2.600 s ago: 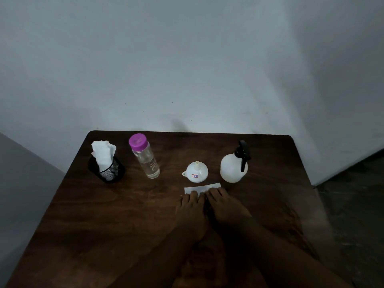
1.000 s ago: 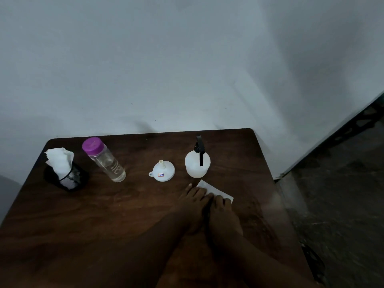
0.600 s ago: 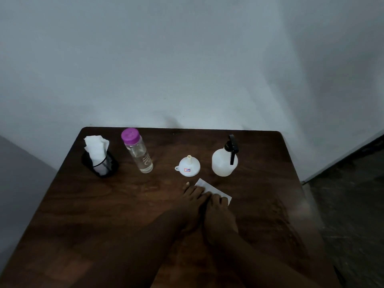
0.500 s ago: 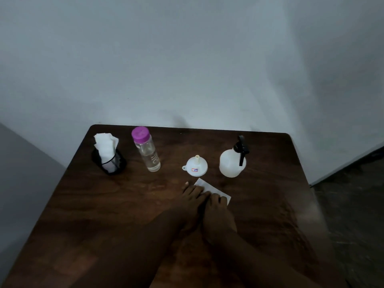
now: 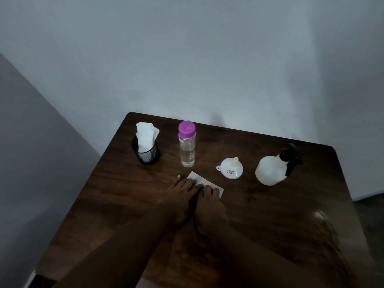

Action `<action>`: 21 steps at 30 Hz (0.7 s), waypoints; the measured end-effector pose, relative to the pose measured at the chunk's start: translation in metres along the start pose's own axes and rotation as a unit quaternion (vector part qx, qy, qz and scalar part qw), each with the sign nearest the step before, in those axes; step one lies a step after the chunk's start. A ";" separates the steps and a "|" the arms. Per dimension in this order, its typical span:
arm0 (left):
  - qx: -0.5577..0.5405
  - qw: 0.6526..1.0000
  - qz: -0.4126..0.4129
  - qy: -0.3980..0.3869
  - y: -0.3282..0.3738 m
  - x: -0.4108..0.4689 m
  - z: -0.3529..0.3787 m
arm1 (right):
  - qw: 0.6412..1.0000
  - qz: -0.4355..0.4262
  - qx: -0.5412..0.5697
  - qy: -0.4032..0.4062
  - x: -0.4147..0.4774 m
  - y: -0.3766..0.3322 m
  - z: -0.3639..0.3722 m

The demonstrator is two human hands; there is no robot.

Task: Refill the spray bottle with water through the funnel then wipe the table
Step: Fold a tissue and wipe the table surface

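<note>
I see a plain room, home or office I cannot tell, bare pale wall [image 5: 187, 59] across upper frame, dark wooden table [image 5: 270, 215] below, dark floor [image 5: 372, 225] lower right

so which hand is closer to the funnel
Right. The right hand rests on the folded tissue, in front and left of the funnel; the left hand sits beside it, farther left.

Pale grey wall [image 5: 187, 59] behind dark wooden table [image 5: 270, 215]; dim light; dark floor [image 5: 372, 210] right.
</note>
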State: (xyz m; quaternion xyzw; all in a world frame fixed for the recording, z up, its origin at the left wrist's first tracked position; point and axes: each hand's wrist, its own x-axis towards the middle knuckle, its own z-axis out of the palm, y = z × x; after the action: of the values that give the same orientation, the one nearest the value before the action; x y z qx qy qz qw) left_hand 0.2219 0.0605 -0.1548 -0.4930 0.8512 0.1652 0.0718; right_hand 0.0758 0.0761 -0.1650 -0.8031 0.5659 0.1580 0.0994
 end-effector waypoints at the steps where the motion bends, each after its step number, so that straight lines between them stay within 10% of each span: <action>1: 0.001 1.000 -0.005 0.008 -0.008 -0.004 0.001 | 1.000 -0.013 -0.016 -0.001 0.007 -0.007 0.001; 21: -0.034 0.984 -0.159 0.075 -0.105 -0.077 0.013 | 0.967 -0.194 -0.155 0.055 0.068 -0.104 -0.032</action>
State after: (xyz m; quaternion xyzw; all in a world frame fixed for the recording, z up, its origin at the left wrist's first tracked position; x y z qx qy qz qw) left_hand 0.3507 0.0797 -0.1670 -0.6353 0.7587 0.1429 0.0162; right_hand 0.1994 0.0408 -0.1624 -0.9107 0.3721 0.1772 -0.0291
